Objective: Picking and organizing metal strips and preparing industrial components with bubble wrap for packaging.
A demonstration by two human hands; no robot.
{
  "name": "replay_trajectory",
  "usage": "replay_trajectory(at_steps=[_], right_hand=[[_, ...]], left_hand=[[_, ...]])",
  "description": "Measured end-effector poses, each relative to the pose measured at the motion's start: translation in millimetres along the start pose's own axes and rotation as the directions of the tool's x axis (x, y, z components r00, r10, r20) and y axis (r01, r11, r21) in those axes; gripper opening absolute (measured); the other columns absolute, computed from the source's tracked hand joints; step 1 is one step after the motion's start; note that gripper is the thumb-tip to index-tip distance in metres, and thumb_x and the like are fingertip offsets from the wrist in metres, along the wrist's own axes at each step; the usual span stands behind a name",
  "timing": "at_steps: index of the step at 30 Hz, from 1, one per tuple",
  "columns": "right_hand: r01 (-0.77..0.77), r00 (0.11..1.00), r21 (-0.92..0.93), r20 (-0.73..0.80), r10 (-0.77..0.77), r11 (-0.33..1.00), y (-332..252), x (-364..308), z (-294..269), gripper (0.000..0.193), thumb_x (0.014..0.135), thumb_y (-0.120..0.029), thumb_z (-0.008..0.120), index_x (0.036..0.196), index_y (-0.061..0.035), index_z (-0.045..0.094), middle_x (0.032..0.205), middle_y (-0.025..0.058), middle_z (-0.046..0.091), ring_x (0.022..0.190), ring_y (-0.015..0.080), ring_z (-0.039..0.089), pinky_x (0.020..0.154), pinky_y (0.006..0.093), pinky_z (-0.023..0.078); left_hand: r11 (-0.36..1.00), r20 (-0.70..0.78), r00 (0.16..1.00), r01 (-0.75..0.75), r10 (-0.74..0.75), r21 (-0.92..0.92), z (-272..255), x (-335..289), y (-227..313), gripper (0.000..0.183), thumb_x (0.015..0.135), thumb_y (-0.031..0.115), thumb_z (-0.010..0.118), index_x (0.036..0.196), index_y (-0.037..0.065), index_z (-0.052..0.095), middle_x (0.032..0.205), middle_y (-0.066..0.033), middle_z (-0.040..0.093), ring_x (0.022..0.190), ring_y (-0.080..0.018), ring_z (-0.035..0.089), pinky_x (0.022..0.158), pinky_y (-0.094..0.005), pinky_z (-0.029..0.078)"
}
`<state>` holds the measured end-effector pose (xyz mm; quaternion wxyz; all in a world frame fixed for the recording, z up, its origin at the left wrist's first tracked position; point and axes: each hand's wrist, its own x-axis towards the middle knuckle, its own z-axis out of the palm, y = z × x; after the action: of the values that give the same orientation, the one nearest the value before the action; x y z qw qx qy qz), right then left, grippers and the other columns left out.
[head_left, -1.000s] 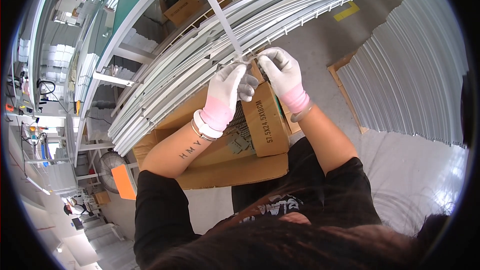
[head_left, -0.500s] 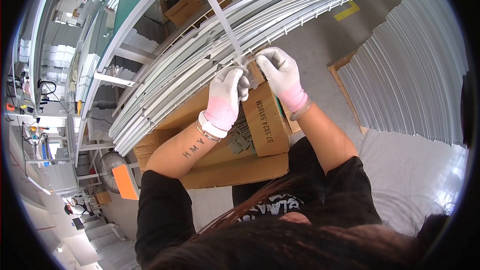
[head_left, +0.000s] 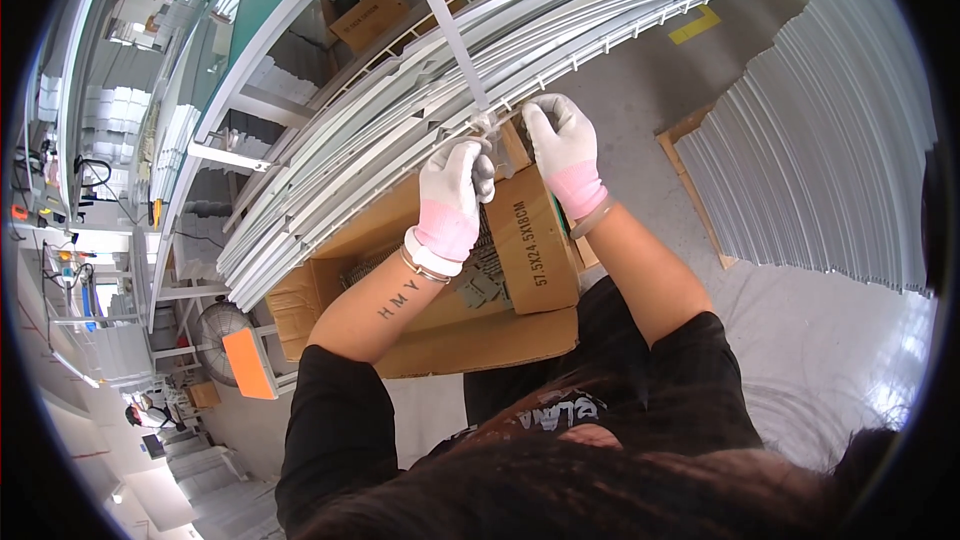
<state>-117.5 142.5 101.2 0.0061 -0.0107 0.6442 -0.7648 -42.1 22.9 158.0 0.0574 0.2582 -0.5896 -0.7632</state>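
Note:
My left hand (head_left: 455,185), in a white glove with a pink cuff, is closed over the near side of a cardboard box. Its thumb and fingers pinch something small, mostly hidden, beside a crumpled, translucent piece (head_left: 484,124). From that piece a long pale flat strip (head_left: 446,25) slants away to the upper left. My right hand (head_left: 562,140), gloved the same way, is just right of it with thumb and fingertips pressed together; what they hold is too small to make out. Below both hands stands the open cardboard box (head_left: 540,250), with grey metal pieces (head_left: 482,285) inside.
Long white and grey profiles (head_left: 350,140) lie on a wire-edged rack beyond the box. A large stack of grey profiles (head_left: 810,140) stands at right on the floor. An orange panel (head_left: 249,363) and a round fan (head_left: 222,340) are at left.
The strip and the translucent piece have shifted slightly right and down. My left forearm has moved a little right, uncovering more of the box's inside. My right hand stays close by.

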Motion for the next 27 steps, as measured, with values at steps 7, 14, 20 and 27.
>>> replay_trajectory(at_steps=[7,14,20,27], right_hand=[[-0.139,0.989,0.245,0.083,0.122,0.96,-7.2,-1.9,-4.6,0.028,0.097,-0.027,0.064,0.094,0.001,0.067,0.076,0.0006,0.064,0.066,0.0075,0.058,0.062,0.0246,0.05],[-0.283,0.932,0.202,0.287,0.22,0.938,-15.9,-0.2,1.1,0.027,0.095,-0.024,0.067,0.092,0.002,0.068,0.081,0.0021,0.068,0.071,0.0074,0.061,0.066,0.0238,0.051],[-0.216,0.957,0.201,0.235,0.167,0.955,-9.1,-1.4,4.5,0.016,0.093,-0.015,0.066,0.089,-0.0001,0.069,0.076,-0.0005,0.066,0.067,0.0051,0.058,0.062,0.0225,0.048],[-0.189,0.967,0.215,0.211,0.143,0.958,-2.9,-3.6,4.7,0.016,0.094,-0.016,0.066,0.089,-0.0015,0.07,0.073,-0.0021,0.064,0.063,0.0032,0.055,0.058,0.0211,0.045]], left_hand=[[0.987,0.055,0.986,0.162,-0.16,-0.019,6.3,1.5,4.9,0.03,0.103,0.035,0.052,0.105,0.006,0.059,0.076,-0.0021,0.057,0.06,-0.0123,0.053,0.051,-0.0259,0.039],[0.993,0.112,0.988,0.095,-0.102,0.064,11.4,0.7,15.1,0.03,0.105,0.036,0.051,0.105,0.008,0.06,0.075,-0.0001,0.057,0.058,-0.009,0.051,0.051,-0.0231,0.04],[0.997,0.082,0.995,0.048,-0.052,0.055,12.2,3.4,8.4,0.018,0.103,0.024,0.057,0.096,0.008,0.061,0.069,0.0012,0.055,0.055,-0.0091,0.049,0.049,-0.0232,0.038],[0.999,-0.011,1.0,0.014,-0.015,-0.041,6.9,2.0,2.8,0.015,0.096,0.016,0.06,0.086,0.005,0.06,0.062,-0.0017,0.056,0.046,-0.0101,0.047,0.043,-0.0241,0.036]])
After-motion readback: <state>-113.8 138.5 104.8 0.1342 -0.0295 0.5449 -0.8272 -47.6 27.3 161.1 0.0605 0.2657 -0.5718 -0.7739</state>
